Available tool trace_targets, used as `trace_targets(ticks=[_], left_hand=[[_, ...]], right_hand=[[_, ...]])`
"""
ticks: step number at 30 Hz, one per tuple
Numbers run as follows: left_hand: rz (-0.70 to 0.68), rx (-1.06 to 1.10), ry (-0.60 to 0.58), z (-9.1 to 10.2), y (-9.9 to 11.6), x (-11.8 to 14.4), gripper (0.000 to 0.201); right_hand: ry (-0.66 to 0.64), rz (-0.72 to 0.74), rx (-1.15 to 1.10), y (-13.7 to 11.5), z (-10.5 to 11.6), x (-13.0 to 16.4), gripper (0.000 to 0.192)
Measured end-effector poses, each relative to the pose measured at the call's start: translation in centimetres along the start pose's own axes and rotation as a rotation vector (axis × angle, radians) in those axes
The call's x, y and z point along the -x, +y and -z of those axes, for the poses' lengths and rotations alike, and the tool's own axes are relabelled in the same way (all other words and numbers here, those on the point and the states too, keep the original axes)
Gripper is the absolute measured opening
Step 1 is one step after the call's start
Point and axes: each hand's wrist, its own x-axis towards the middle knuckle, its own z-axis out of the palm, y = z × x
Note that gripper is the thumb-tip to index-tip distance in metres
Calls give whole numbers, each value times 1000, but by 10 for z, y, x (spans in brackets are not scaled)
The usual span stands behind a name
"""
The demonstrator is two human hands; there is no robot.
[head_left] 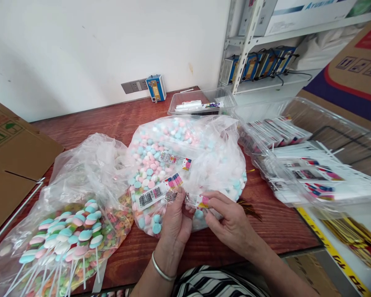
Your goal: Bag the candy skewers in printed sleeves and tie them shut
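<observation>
My left hand (174,220) is closed, its thumb pressed on a small clear printed plastic wrapper (189,199). My right hand (230,216) pinches the colourful end of that same wrapper between thumb and fingers. Beneath both hands is a large clear bag of pink, white and blue marshmallows (146,154). Several stacked wrappers (150,197) with colourful ends lie on this bag beside my left thumb. Another wrapper (175,159) rests higher up on the bag. To the left, marshmallow candy skewers (69,233) on white sticks lie over a bag of gummy rings (119,222).
At right, a clear plastic bin (259,165) holds white sticks and printed wrappers. A smaller clear tray (204,97) stands at the back, near a blue box device (156,88). Cardboard boxes flank the table (89,111). Gold twist ties (355,235) lie lower right.
</observation>
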Motion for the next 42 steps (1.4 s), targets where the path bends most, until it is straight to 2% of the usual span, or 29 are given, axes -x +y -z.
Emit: trace_targets(ticks=[2, 5, 8, 12, 17, 21, 24, 28, 32, 37, 42], left_hand=[[-45, -21, -24, 0, -2, 0, 36], [-101, -80, -107, -1, -4, 3, 32], [-104, -158, -179, 0, -4, 8, 27], [-43, -209, -220, 0, -2, 11, 27], [104, -48, -202, 2, -2, 9, 25], [233, 17, -174, 4, -1, 7, 30], [249, -14, -194, 2, -1, 9, 31], [177, -32, -195, -1, 0, 10, 32], [282, 78, -158, 4, 1, 7, 32], [444, 152, -197, 7, 3, 7, 19], [447, 186, -216, 5, 8, 8, 13]], right_hand=[[8, -50, -67, 0, -1, 0, 19], [94, -148, -164, -1, -6, 1, 16], [188, -187, -137, -2, -9, 1, 22], [223, -113, -80, -5, -6, 2, 19], [147, -26, -129, -7, -4, 3, 28], [186, 25, -17, -10, -5, 0, 26], [216, 53, 62, -12, -5, -2, 17], [208, 52, 106, -12, -4, -2, 16], [192, 82, 160, -15, 0, -2, 12], [192, 94, 141, -26, 5, -3, 25], [215, 114, 100, -32, 6, -1, 34]])
